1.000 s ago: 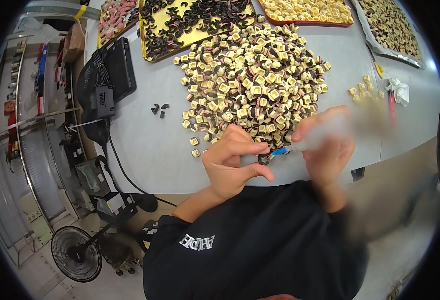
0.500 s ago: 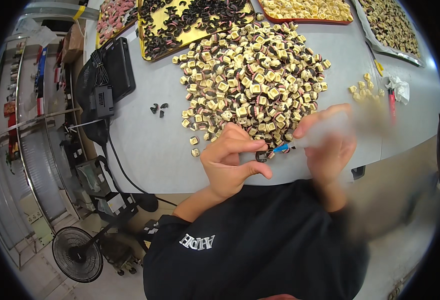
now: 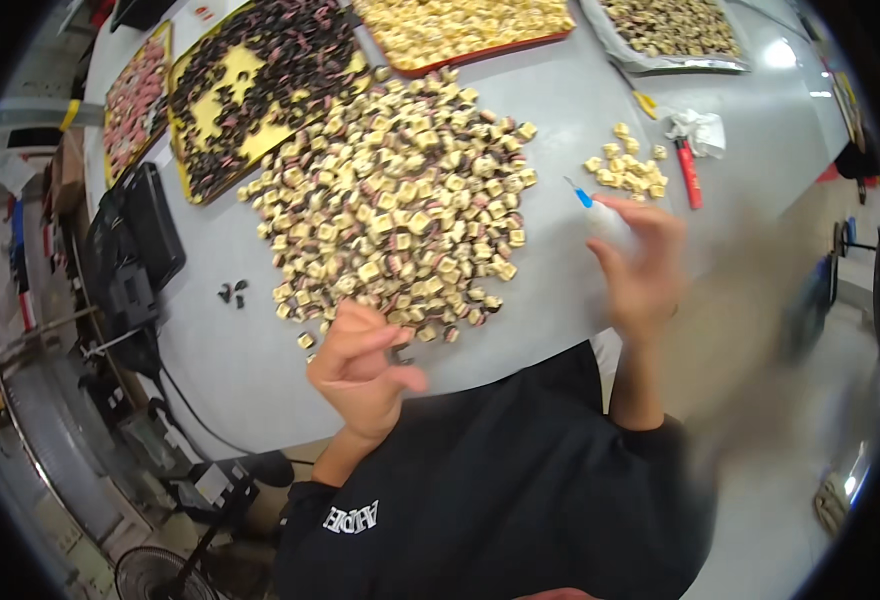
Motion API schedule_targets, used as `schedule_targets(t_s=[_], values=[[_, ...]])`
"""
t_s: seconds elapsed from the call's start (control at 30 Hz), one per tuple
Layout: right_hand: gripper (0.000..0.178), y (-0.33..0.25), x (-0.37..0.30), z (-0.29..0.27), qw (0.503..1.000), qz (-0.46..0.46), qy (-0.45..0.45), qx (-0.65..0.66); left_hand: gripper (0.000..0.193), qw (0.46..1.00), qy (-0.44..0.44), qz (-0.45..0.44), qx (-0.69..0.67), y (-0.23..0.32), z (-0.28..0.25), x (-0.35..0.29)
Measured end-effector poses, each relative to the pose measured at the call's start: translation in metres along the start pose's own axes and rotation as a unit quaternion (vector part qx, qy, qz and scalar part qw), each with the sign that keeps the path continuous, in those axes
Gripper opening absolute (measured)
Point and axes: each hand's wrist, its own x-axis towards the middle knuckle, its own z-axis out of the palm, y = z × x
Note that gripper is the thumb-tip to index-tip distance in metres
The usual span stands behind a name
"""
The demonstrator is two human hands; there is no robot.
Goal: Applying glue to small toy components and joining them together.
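My left hand is at the near edge of the pile, its thumb and fingers pinched around a small dark piece, mostly hidden by the fingers. My right hand is raised over the table to the right, closed around a white squeeze bottle with a blue needle tip pointing up and left. Between and beyond my hands lies a big pile of small cream, black and pink pieces, many with square hollows. A small group of loose cream pieces lies beyond the bottle.
Along the far side stand a yellow tray of black curved pieces, a red tray of cream pieces and a lined tray. A red marker and crumpled tissue lie right. A black device sits at the left edge.
My right hand has drawn the bottle away from the dark piece, toward the right. My left hand still pinches the dark piece. The whole view has shifted, with the table scene further left.
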Motion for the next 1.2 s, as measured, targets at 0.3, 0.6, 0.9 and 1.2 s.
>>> schedule_targets(t_s=[0.3,0.6,0.9,1.2], values=[[0.04,0.016,0.003,-0.012,0.995,0.026,-0.024,-0.095,0.043,1.0,-0.004,-0.006,0.008,0.002,0.003,0.003],[0.026,0.017,0.043,-0.042,0.909,-0.088,-0.037,-0.405,0.043,1.0,-0.021,0.002,0.003,0.003,0.012,0.004],[0.018,0.023,0.046,-0.056,0.985,-0.113,0.061,-0.113,0.042,1.0,-0.021,0.004,0.023,0.016,0.014,0.005],[0.012,-0.035,0.03,-0.041,0.984,-0.153,0.072,0.058,0.04,0.998,-0.032,-0.006,0.06,0.025,-0.001,-0.007]])
